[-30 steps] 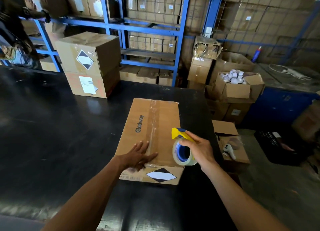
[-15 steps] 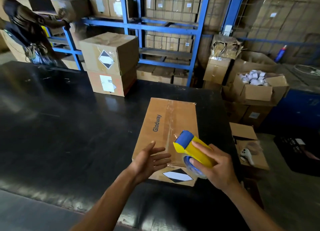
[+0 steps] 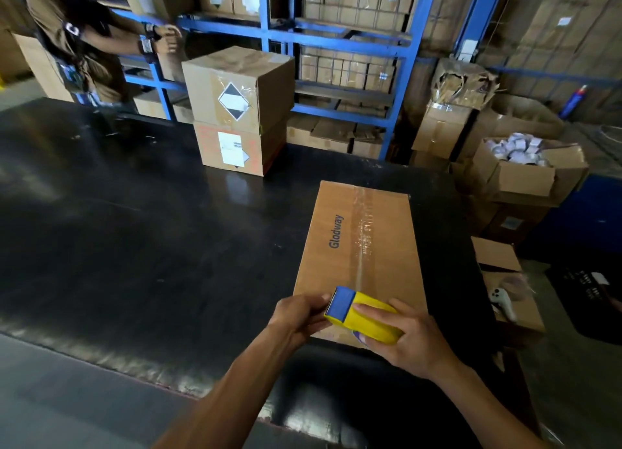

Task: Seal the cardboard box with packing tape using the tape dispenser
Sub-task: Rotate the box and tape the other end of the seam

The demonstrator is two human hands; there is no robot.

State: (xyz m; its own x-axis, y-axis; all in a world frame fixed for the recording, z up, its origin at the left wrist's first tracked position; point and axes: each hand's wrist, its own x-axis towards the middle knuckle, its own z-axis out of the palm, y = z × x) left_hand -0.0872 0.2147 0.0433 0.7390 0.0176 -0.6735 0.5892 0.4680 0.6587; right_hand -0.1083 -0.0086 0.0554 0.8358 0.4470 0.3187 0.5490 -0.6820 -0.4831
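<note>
Right hand (image 3: 409,339) grips the tape dispenser (image 3: 361,315) over the box (image 3: 380,246), left hand (image 3: 299,315) at its blade

Cardboard box (image 3: 363,246): flat, closed, clear tape along my seam. Tape dispenser (image 3: 361,314): yellow-blue, over box's near edge.

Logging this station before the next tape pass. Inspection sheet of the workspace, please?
Surface: black table, glossy, scuffed.
Job's things: box flat on table, clear tape along its top seam; dispenser over its near end.
Clutter: two stacked boxes at the far edge.
Grippers: right hand holds the dispenser; left hand fingers at its blue end.
Cables: nothing seen.
Surroundings: blue racks with cartons; open cartons on the right; another person far left.
</note>
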